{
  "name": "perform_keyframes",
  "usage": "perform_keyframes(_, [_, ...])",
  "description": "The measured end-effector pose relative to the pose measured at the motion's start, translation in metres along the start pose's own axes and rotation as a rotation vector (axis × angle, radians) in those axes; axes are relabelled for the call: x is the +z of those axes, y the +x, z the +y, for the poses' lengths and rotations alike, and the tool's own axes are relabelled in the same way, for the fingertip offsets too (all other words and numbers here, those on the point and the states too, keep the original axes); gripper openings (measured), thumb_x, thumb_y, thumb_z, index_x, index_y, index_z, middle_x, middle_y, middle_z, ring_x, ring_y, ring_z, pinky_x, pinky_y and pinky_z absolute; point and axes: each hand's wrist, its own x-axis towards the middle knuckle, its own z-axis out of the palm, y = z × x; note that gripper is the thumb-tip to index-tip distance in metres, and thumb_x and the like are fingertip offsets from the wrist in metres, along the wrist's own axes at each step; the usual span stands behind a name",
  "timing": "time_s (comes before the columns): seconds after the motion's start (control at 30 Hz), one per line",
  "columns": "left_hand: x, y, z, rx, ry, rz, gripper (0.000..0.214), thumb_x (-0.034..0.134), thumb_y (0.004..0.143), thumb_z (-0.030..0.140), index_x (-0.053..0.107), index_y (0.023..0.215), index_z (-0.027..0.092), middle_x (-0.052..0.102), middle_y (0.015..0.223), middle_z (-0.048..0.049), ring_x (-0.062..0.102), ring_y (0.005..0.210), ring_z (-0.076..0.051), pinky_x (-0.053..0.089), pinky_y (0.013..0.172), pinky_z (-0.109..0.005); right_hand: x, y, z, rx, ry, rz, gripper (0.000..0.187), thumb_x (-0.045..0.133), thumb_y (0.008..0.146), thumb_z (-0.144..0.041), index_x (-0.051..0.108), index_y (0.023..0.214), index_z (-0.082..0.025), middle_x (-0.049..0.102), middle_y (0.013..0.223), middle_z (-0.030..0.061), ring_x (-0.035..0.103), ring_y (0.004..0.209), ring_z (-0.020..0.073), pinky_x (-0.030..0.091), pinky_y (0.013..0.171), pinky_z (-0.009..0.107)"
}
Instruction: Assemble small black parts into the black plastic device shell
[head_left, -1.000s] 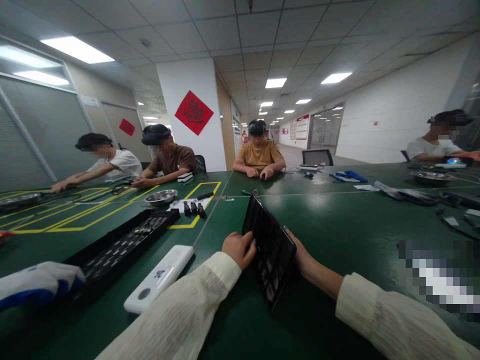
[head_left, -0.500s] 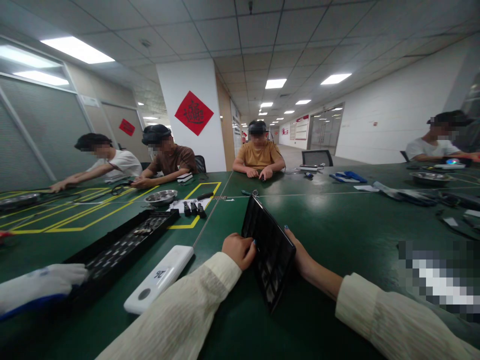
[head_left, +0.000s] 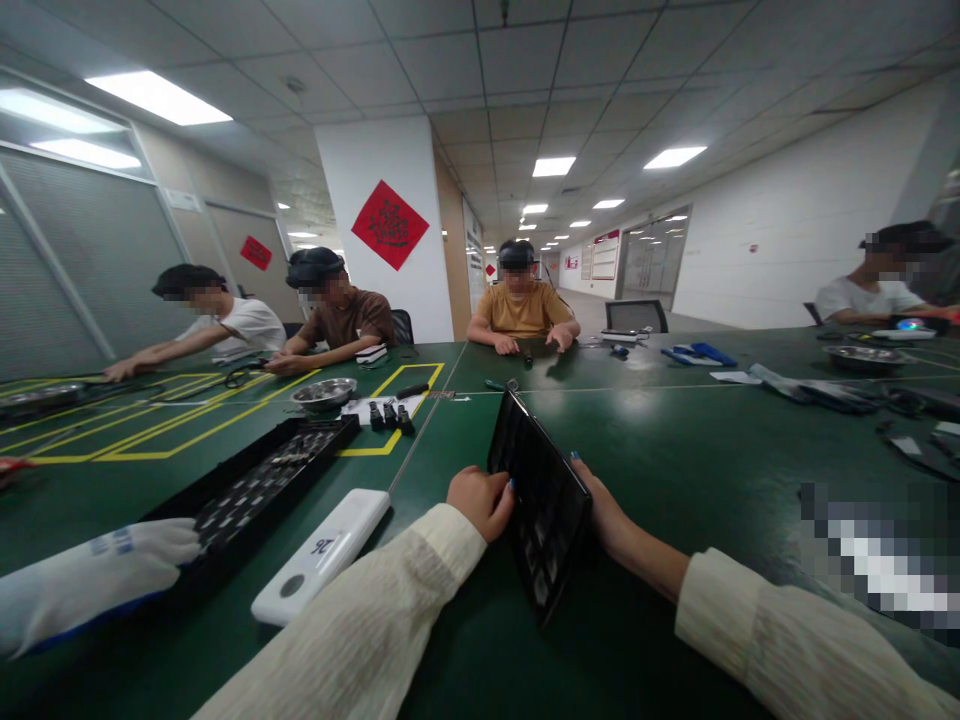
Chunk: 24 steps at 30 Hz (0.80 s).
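A black compartment tray (head_left: 541, 500) stands tilted on its edge on the green table (head_left: 675, 450), just in front of me. My left hand (head_left: 480, 500) grips its left edge, fingers curled round it. My right hand (head_left: 604, 510) holds the tray's right side from behind; only part of the palm and a fingertip show. The tray's cells hold small dark parts that I cannot make out. Both my sleeves are cream-white.
A white power bank (head_left: 319, 555) lies left of my arm, beside a long black parts tray (head_left: 259, 485). A co-worker's white-gloved hand (head_left: 97, 580) rests at that tray's near end. A metal bowl (head_left: 324, 393) and small black parts (head_left: 388, 415) sit further back. Several people work round the table.
The gloved hand at lower left has slid rightward toward the long black tray. My hands and the tilted tray have hardly moved.
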Motion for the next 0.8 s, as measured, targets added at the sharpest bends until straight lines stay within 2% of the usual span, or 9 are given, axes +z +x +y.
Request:
perform_keyframes(0.2, [0.000, 0.000, -0.001, 0.021, -0.009, -0.004, 0.045, 0.021, 0.087, 0.031, 0.055, 0.061, 0.018, 0.056, 0.051, -0.0045, 0.050, 0.047, -0.015, 0.035, 0.061, -0.030, -0.003, 0.004, 0.007, -0.003, 0.026, -0.010, 0.051, 0.039, 0.079, -0.062, 0.065, 0.083, -0.018, 0.055, 0.044, -0.0009, 0.053, 0.048, 0.0165, 0.043, 0.057, 0.030])
perform_keyframes(0.37, [0.002, 0.002, -0.002, -0.025, -0.045, -0.002, 0.053, 0.018, 0.090, 0.035, 0.057, 0.059, 0.018, 0.057, 0.052, -0.0045, 0.050, 0.047, -0.015, 0.035, 0.062, -0.030, -0.005, 0.007, 0.011, -0.026, 0.040, 0.003, 0.050, 0.041, 0.077, -0.063, 0.065, 0.084, -0.019, 0.059, 0.050, 0.0010, 0.055, 0.053, 0.0179, 0.044, 0.058, 0.031])
perform_keyframes(0.57, [0.005, 0.002, -0.001, -0.104, -0.036, -0.005, 0.048, 0.021, 0.090, 0.039, 0.059, 0.067, 0.019, 0.058, 0.055, -0.0049, 0.054, 0.054, -0.017, 0.032, 0.057, -0.029, -0.005, 0.008, 0.013, -0.028, 0.048, 0.012, 0.050, 0.042, 0.076, -0.063, 0.065, 0.086, -0.020, 0.059, 0.051, 0.0010, 0.055, 0.053, 0.0183, 0.043, 0.057, 0.030])
perform_keyframes(0.8, [0.002, 0.001, 0.001, -0.037, 0.023, -0.004, 0.037, 0.024, 0.089, 0.033, 0.056, 0.077, 0.018, 0.058, 0.057, -0.0045, 0.053, 0.055, -0.017, 0.034, 0.059, -0.028, 0.000, 0.002, 0.005, 0.056, 0.103, 0.049, 0.054, 0.038, 0.077, -0.065, 0.065, 0.079, -0.018, 0.054, 0.045, 0.0001, 0.049, 0.046, 0.0162, 0.041, 0.056, 0.031])
